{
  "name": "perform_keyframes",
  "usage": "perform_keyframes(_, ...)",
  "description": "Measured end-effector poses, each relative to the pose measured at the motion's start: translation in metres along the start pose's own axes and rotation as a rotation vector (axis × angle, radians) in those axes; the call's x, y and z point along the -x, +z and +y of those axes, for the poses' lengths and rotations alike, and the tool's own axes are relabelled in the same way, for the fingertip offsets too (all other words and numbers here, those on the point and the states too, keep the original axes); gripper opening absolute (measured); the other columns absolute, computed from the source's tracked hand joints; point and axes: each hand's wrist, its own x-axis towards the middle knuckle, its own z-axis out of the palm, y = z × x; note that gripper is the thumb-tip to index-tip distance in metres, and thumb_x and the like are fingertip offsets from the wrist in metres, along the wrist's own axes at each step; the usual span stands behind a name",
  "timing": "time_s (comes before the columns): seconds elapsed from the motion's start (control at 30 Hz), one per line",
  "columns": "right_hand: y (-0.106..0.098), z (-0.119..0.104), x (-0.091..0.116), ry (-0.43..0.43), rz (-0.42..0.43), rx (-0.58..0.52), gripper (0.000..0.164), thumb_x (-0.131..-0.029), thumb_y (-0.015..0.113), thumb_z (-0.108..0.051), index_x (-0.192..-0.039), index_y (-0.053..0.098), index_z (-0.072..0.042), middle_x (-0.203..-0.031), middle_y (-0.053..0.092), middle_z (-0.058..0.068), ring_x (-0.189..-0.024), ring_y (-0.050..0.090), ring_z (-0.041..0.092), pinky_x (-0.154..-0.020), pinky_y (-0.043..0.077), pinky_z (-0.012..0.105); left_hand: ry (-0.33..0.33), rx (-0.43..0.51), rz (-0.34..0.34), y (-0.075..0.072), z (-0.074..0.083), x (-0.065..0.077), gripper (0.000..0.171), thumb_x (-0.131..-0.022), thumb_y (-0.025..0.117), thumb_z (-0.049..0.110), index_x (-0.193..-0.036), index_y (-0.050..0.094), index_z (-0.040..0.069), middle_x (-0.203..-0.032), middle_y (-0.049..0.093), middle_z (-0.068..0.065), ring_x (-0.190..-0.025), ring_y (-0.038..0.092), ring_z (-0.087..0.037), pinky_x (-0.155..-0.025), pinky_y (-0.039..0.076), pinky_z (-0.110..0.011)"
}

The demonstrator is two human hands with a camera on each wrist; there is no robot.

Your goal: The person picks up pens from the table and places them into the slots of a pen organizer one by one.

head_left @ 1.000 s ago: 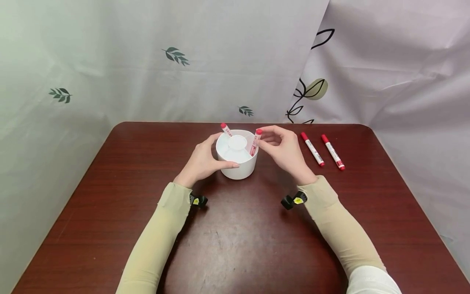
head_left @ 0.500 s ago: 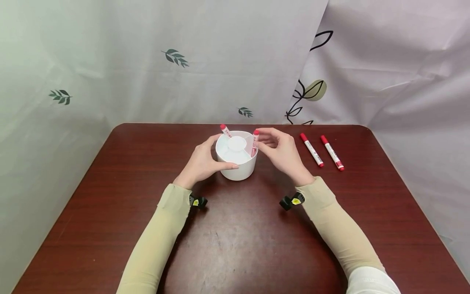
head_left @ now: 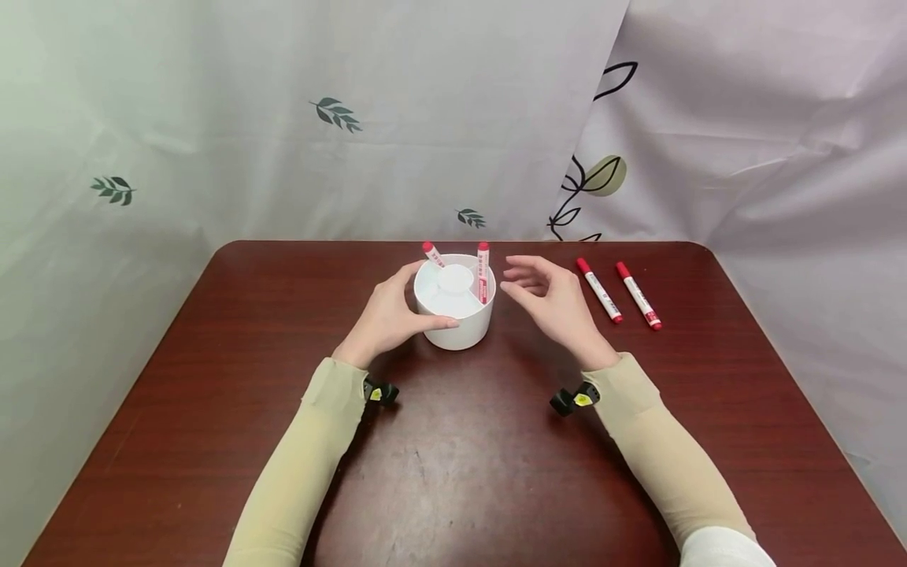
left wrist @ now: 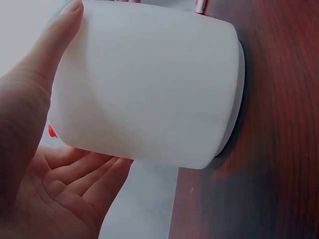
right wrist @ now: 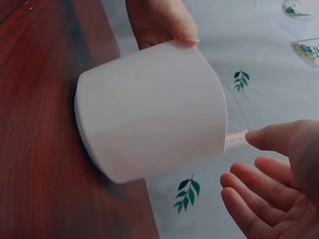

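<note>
A round white pen holder (head_left: 457, 327) with divided compartments stands on the table. My left hand (head_left: 388, 315) grips its left side, thumb across the front and fingers round the back, as the left wrist view also shows. One red-capped marker (head_left: 483, 272) stands in the right compartment; another marker (head_left: 433, 254) leans in the back left one. Just right of the holder, my right hand (head_left: 549, 299) is held with fingers apart and nothing between them. In the right wrist view its thumb overlaps the upper part of a marker (right wrist: 236, 138) rising above the rim.
Two more red-capped markers, a nearer-in marker (head_left: 599, 290) and an outer marker (head_left: 638, 296), lie on the dark red wooden table (head_left: 453, 472) to the right of my right hand. A pale leaf-printed curtain (head_left: 397, 142) hangs behind the table.
My right hand has let go of the marker and drawn back to the right. That marker now stands in the right compartment, more upright than before. My left hand keeps its grip on the holder.
</note>
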Motion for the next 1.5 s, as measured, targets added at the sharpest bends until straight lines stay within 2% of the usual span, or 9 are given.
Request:
perform_keyframes(0.17, -0.010, 0.010, 0.008, -0.001, 0.013, 0.007, 0.038, -0.093, 0.078, -0.019, -0.129, 0.068, -0.012, -0.111, 0.073, 0.009, -0.097, 0.070, 0.018, -0.088, 0.056, 0.036, 0.019, 0.006, -0.001, -0.001, -0.002, 0.004, 0.118, -0.062, 0.094, 0.058, -0.158, 0.035, 0.021, -0.145, 0.051, 0.008, -0.127, 0.051, -0.013, -0.106, 0.042, -0.039)
perform_keyframes(0.27, -0.018, 0.015, 0.011, 0.012, 0.025, 0.021, 0.038, -0.093, 0.078, -0.018, -0.130, 0.068, -0.012, -0.110, 0.074, 0.010, -0.097, 0.070, 0.019, -0.086, 0.056, 0.033, 0.039, 0.014, 0.000, -0.003, -0.005, 0.006, 0.123, -0.063, 0.095, 0.055, -0.161, 0.030, 0.018, -0.146, 0.048, 0.004, -0.127, 0.052, -0.015, -0.108, 0.041, -0.038)
perform_keyframes(0.4, -0.031, 0.017, 0.015, 0.032, 0.062, 0.067, 0.038, -0.094, 0.077, -0.016, -0.130, 0.068, -0.010, -0.110, 0.074, 0.010, -0.097, 0.070, 0.021, -0.083, 0.054, 0.023, 0.045, -0.005, 0.008, -0.006, -0.006, 0.007, 0.124, -0.063, 0.095, 0.054, -0.160, 0.029, 0.012, -0.143, 0.048, -0.002, -0.128, 0.051, -0.021, -0.108, 0.042, -0.043)
perform_keyframes(0.53, -0.041, 0.008, 0.019, 0.050, 0.093, 0.095, 0.035, -0.095, 0.074, -0.010, -0.129, 0.068, -0.004, -0.109, 0.074, 0.014, -0.097, 0.069, 0.026, -0.082, 0.052, 0.018, 0.036, -0.007, 0.020, -0.005, -0.006, 0.007, 0.119, -0.063, 0.096, 0.050, -0.158, 0.034, 0.013, -0.147, 0.048, -0.005, -0.131, 0.050, -0.025, -0.109, 0.041, -0.046)
perform_keyframes(0.63, -0.046, 0.006, 0.021, 0.057, 0.108, 0.092, 0.034, -0.095, 0.074, -0.008, -0.128, 0.068, -0.002, -0.109, 0.073, 0.016, -0.097, 0.069, 0.028, -0.082, 0.052, 0.018, 0.029, -0.004, 0.027, -0.003, -0.005, 0.007, 0.115, -0.064, 0.096, 0.049, -0.157, 0.038, 0.015, -0.150, 0.048, -0.004, -0.134, 0.047, -0.022, -0.110, 0.038, -0.044)
perform_keyframes(0.77, -0.053, 0.016, 0.022, 0.067, 0.131, 0.097, 0.036, -0.094, 0.076, -0.014, -0.129, 0.069, -0.006, -0.109, 0.074, 0.014, -0.095, 0.070, 0.020, -0.082, 0.052, 0.017, 0.015, 0.001, 0.031, 0.002, -0.003, 0.007, 0.113, -0.065, 0.095, 0.050, -0.156, 0.040, 0.012, -0.150, 0.048, -0.004, -0.136, 0.045, -0.020, -0.112, 0.037, -0.044)
perform_keyframes(0.97, -0.072, 0.022, 0.022, 0.070, 0.199, 0.105, 0.036, -0.093, 0.078, -0.022, -0.127, 0.071, -0.011, -0.109, 0.074, 0.010, -0.092, 0.069, 0.007, -0.082, 0.052, 0.017, 0.000, -0.003, 0.038, 0.004, -0.002, 0.007, 0.111, -0.064, 0.095, 0.052, -0.154, 0.043, 0.013, -0.140, 0.056, -0.005, -0.129, 0.050, -0.021, -0.107, 0.041, -0.045)
perform_keyframes(1.23, -0.091, 0.022, 0.022, 0.083, 0.254, 0.111, 0.034, -0.093, 0.077, -0.019, -0.125, 0.072, -0.009, -0.105, 0.075, 0.006, -0.088, 0.069, 0.004, -0.081, 0.052, 0.016, -0.027, -0.010, 0.034, 0.003, 0.001, 0.006, 0.110, -0.062, 0.095, 0.055, -0.153, 0.045, 0.015, -0.134, 0.059, -0.004, -0.126, 0.050, -0.024, -0.105, 0.042, -0.045)
perform_keyframes(1.5, -0.102, 0.026, 0.023, 0.114, 0.271, 0.166, 0.036, -0.093, 0.078, -0.026, -0.125, 0.073, -0.010, -0.116, 0.073, 0.009, -0.096, 0.067, -0.001, -0.087, 0.050, 0.015, -0.027, 0.001, 0.026, 0.003, -0.001, 0.005, 0.112, -0.062, 0.095, 0.055, -0.153, 0.044, 0.015, -0.137, 0.058, -0.003, -0.127, 0.052, -0.021, -0.104, 0.045, -0.043)
